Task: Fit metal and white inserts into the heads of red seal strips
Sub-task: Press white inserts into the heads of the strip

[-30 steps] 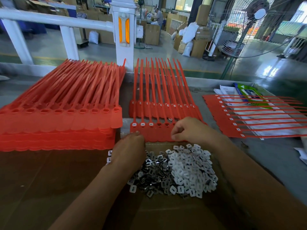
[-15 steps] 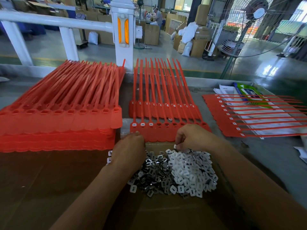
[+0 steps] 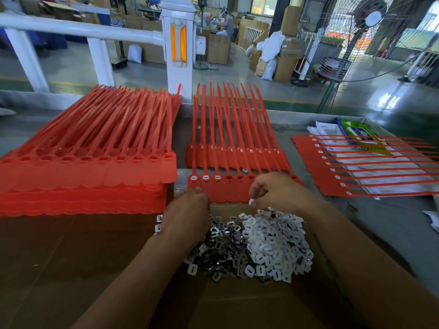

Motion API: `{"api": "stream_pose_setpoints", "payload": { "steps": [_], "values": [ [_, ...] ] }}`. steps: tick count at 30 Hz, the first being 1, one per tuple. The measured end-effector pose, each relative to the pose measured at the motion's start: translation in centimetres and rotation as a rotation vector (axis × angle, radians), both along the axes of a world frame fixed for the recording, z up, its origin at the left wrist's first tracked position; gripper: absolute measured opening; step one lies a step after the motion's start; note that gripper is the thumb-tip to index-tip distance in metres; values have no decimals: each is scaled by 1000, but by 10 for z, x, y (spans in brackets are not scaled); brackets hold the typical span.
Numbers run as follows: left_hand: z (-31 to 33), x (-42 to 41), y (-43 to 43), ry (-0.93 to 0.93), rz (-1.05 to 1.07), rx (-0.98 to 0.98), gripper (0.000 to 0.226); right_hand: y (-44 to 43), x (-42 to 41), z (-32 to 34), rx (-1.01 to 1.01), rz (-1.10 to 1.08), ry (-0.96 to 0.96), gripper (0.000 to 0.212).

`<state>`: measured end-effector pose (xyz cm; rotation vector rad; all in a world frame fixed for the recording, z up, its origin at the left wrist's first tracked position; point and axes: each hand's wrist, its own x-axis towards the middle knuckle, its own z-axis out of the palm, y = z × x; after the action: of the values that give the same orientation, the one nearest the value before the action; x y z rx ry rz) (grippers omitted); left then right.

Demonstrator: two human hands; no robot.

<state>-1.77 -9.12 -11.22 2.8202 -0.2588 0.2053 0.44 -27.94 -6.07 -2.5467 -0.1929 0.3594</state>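
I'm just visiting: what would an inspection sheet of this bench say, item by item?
surface: brown cardboard over a grey bench.
job's things: strip sheet in front, three heads showing white; tall stack left; filled sheet right; metal inserts and white inserts piled together.
clutter: papers and green packet under the filled sheet.
grippers: right hand pinches a white insert; left hand touches the strip sheet's edge, grasp hidden.
cables: nothing seen on the bench.
surroundings: white railing, standing fan, cardboard boxes.

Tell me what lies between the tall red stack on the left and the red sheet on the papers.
Head view: a near strip sheet, partly fitted with inserts, and a far strip sheet behind it.
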Motion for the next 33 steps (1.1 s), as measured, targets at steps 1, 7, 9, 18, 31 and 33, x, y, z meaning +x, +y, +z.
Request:
{"api": "stream_pose_setpoints", "payload": {
  "steps": [1,7,9,18,31,33],
  "values": [
    [0,0,0,0,1,-1,32,0,1,1,33,-8,-9,18],
    [0,0,0,3,5,-12,30,12,18,5,139,-30,-113,20],
    [0,0,1,4,2,-9,29,19,27,2,175,-46,-127,15],
    [2,-1,1,7,-5,-9,27,32,61,-22,242,-217,-139,14],
    [1,0,1,-1,0,-15,30,35,65,-33,223,-223,-91,16],
    [1,0,1,3,1,-17,31,36,66,-34,192,-213,-101,7]
  ]
}}
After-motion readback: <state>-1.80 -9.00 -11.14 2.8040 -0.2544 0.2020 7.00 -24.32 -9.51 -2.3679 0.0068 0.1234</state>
